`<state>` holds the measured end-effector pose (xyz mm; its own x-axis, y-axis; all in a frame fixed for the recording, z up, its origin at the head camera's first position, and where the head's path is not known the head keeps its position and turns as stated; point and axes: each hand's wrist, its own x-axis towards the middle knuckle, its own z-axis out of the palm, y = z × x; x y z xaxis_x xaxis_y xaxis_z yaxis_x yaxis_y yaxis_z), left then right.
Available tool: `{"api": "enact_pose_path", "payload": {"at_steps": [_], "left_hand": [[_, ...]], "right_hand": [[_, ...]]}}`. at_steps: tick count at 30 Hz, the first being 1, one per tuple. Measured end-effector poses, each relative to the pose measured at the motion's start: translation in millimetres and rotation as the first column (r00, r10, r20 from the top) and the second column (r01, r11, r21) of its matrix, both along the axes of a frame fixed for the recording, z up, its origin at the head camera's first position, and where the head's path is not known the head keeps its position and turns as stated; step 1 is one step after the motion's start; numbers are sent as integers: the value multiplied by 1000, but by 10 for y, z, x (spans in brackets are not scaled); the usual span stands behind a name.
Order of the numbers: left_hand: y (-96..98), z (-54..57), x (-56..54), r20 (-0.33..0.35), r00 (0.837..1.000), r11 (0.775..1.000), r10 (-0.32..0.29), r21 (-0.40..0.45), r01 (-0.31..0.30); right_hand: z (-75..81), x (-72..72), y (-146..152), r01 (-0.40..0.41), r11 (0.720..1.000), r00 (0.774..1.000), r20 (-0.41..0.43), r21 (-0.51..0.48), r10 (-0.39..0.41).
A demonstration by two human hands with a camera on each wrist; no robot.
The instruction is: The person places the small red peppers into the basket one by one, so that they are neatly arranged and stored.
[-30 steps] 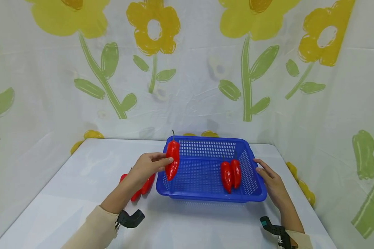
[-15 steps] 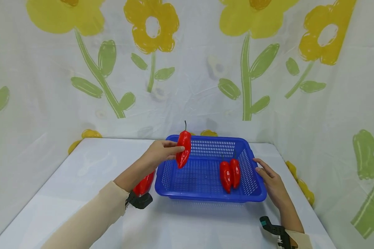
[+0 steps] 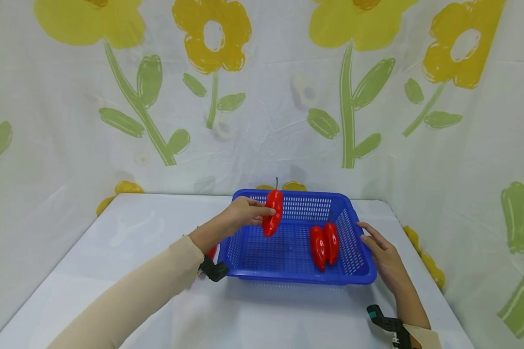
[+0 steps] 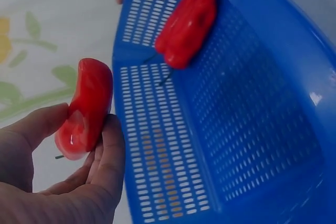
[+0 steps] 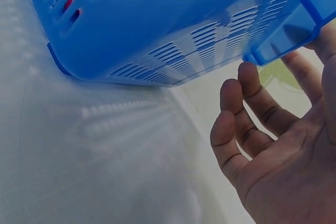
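My left hand (image 3: 245, 212) pinches a red chili pepper (image 3: 272, 213) between thumb and fingers, stem end up, over the left half of a blue plastic basket (image 3: 288, 278). In the left wrist view, the held pepper (image 4: 90, 103) shows beside the basket's slotted wall (image 4: 163, 145). Two more red peppers (image 3: 318, 247) lie side by side at the right inside the basket. My right hand (image 3: 386, 259) holds the basket's right rim by thumb and index finger. Its other fingers (image 5: 226, 135) curl loosely beneath the rim in the right wrist view.
Left of the basket, red peppers (image 3: 212, 252) on the white table (image 3: 113, 247) are mostly hidden behind my left forearm. A flower-printed curtain (image 3: 270, 121) hangs behind the table and along its sides.
My left hand has carried the pepper rightward from the basket's left rim to over its inside. The right hand stays at the right rim, and the basket has hardly moved.
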<state>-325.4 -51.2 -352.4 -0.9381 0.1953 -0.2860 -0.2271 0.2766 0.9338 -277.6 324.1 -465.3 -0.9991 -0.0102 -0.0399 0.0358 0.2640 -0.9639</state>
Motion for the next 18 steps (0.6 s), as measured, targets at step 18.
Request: {"api": "enact_pose_path", "payload": {"at_steps": [18], "left_hand": [[495, -135, -272, 127, 991, 998, -39, 61, 32]], "right_hand": [[-43, -24, 9, -14, 1000, 1000, -22, -19, 13]]}}
